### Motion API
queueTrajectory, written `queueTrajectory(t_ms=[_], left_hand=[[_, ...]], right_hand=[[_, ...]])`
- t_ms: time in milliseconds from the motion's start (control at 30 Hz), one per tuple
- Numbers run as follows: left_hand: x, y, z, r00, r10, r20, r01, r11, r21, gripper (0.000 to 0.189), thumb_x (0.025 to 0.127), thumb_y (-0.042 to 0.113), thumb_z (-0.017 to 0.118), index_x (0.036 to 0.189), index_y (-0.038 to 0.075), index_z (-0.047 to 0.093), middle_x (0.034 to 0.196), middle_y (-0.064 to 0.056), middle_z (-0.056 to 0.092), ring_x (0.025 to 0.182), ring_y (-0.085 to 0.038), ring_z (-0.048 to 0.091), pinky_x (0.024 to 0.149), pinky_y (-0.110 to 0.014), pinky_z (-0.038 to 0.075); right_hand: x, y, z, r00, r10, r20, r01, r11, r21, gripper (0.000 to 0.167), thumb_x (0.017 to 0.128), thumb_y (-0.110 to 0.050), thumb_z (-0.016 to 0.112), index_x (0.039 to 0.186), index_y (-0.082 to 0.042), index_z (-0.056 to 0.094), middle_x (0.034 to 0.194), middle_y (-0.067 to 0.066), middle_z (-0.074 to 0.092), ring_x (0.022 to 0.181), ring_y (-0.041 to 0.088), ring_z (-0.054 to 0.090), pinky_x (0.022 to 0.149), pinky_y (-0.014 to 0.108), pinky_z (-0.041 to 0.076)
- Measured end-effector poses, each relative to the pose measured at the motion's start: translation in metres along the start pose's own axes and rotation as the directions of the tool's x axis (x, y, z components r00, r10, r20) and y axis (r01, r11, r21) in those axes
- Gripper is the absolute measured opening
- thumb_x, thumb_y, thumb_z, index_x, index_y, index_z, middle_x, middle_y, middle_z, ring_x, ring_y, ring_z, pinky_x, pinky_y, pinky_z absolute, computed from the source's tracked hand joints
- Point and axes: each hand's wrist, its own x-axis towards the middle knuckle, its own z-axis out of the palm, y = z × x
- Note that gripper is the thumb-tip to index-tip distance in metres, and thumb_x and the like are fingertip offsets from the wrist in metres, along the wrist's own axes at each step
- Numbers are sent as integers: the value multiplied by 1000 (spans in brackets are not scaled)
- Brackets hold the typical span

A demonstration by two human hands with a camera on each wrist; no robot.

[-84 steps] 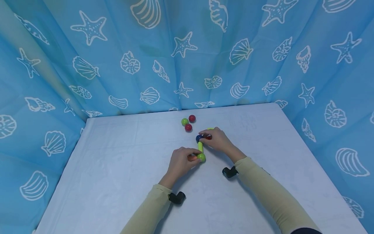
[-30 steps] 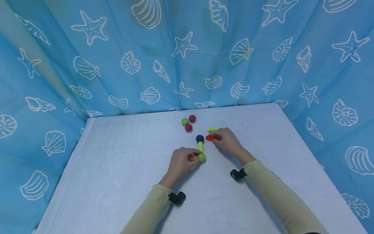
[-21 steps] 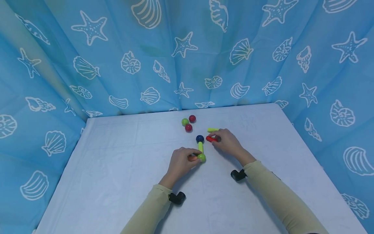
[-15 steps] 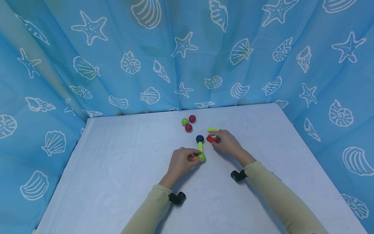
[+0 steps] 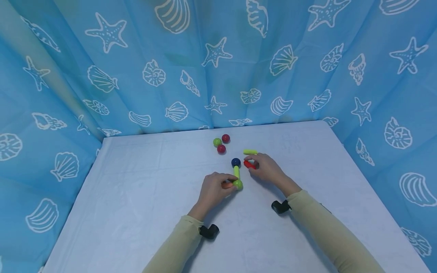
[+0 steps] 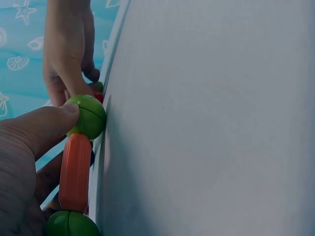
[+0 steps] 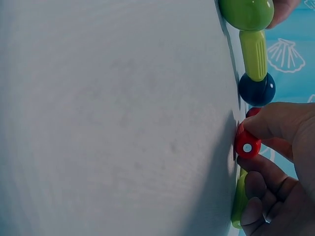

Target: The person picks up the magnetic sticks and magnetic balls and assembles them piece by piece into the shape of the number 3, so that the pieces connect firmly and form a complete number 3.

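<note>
My left hand [image 5: 214, 189] pinches a green ball [image 5: 238, 185], with the thumb pressed on it in the left wrist view. From this ball an orange rod [image 6: 75, 172] runs under the palm to a second green ball [image 6: 73, 225]. A yellow-green rod [image 5: 236, 172] extends away from the pinched ball and ends in a dark blue ball [image 5: 236, 162]. Just right of the blue ball, my right hand [image 5: 268, 168] pinches a short red rod [image 5: 249, 164] between thumb and fingers, apart from the blue ball. Its holed end [image 7: 247, 147] faces the right wrist camera.
A loose yellow-green rod [image 5: 250, 151] lies just beyond the right fingertips. Farther back, a green ball [image 5: 217, 142] sits with two red balls [image 5: 221, 149] on the white-covered table [image 5: 143, 197]. A blue shell-print curtain [image 5: 191, 76] hangs behind the table edge.
My right hand has moved from the blue ball rightward, baring that ball. The red rod has turned from lying level to slanting in its fingers. My left hand keeps its hold on the green ball.
</note>
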Motion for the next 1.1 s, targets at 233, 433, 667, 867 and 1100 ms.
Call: queueTrajectory(t_ms=[233,433,667,867,1100], left_hand=[[1,2,2,1000,5,4,-5,1000,2,30,87,30,82,117,27,77,104,10,74,87,-9,54,79,-29,43],[1,2,5,1000,11,3,-11,1000,2,30,87,31,82,117,27,78,102,11,74,86,-9,54,77,-28,43],[0,5,6,1000,-5,5,5,1000,7,31,87,32,82,117,28,78,102,11,74,87,-9,54,78,-28,43],[0,6,5,1000,-7,8,7,1000,10,31,87,32,82,117,28,77,103,11,74,88,-9,54,79,-29,43],[1,5,5,1000,-18,17,17,1000,18,31,87,32,82,118,29,77,102,11,74,88,-9,54,79,-29,43]], right_hand=[[0,2,0,1000,2,1,-2,1000,20,47,90,-17,75,135,-17,63,98,7,60,89,24,55,77,36,51],[-1,5,0,1000,-16,3,16,999,38,43,90,-16,74,132,-15,64,91,5,60,82,23,54,71,34,48],[-2,6,0,1000,-9,7,9,1000,28,43,91,-18,74,133,-15,64,87,4,60,79,22,54,69,33,47],[-3,5,0,1000,1,14,-1,1000,23,44,92,-19,73,134,-15,63,88,5,60,80,22,54,69,33,47],[-4,6,1,1000,4,14,-5,999,43,43,92,-18,72,134,-15,62,88,5,59,80,22,54,70,34,47]])
